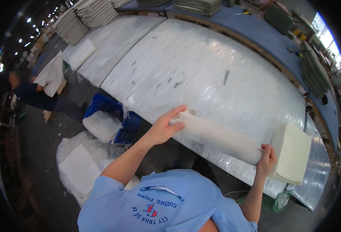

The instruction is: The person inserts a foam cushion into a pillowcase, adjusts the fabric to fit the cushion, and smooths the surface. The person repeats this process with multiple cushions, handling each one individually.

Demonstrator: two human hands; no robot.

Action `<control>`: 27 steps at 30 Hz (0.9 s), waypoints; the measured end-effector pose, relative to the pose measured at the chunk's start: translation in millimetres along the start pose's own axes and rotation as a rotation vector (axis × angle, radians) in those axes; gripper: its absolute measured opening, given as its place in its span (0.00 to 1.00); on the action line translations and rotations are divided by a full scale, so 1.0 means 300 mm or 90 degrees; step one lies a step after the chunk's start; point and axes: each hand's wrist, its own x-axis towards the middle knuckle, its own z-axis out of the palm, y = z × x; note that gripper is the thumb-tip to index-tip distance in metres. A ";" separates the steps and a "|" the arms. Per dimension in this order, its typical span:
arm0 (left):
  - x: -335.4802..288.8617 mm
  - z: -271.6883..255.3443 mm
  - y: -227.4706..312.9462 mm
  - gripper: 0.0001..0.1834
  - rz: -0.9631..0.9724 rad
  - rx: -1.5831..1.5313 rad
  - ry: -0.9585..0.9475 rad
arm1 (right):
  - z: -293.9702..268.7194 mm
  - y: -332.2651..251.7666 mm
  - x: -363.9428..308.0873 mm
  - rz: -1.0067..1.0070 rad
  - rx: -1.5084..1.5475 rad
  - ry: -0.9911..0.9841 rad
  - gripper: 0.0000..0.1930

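Observation:
A long off-white cloth piece point(221, 135), folded or wrapped into a rounded pad, spans the space between my hands at the table's near edge. My left hand point(166, 124) grips its left end, with the thumb on the near side and the fingers reaching over the far side. Curled fingers of my right hand point(267, 158) hold the right end. Whether there is padding inside the cloth is hidden. Just right of my right hand, a cream foam block or stack of pads point(294, 152) lies on the plastic-wrapped table point(201, 58).
A blue crate point(126, 127) holding white pieces stands left of the table. Below it, white pads point(79, 168) lie on clear plastic. At the far left a person point(33, 92) handles a white cloth. Stacked pads point(197, 5) and a blue-topped bench point(251, 29) line the far side.

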 end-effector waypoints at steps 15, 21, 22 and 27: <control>0.208 -0.032 0.152 0.40 0.213 0.612 -0.011 | 0.386 -0.438 0.097 -0.585 -0.337 -0.190 0.31; 0.338 0.040 0.236 0.39 0.225 0.838 -0.162 | 0.425 -0.422 0.148 -0.612 -0.340 -0.171 0.30; 0.368 0.061 0.235 0.39 0.265 0.876 -0.187 | 0.436 -0.427 0.163 -0.625 -0.333 -0.161 0.29; 0.413 0.158 0.179 0.38 0.400 0.830 -0.097 | 0.448 -0.401 0.218 -0.632 -0.342 -0.128 0.25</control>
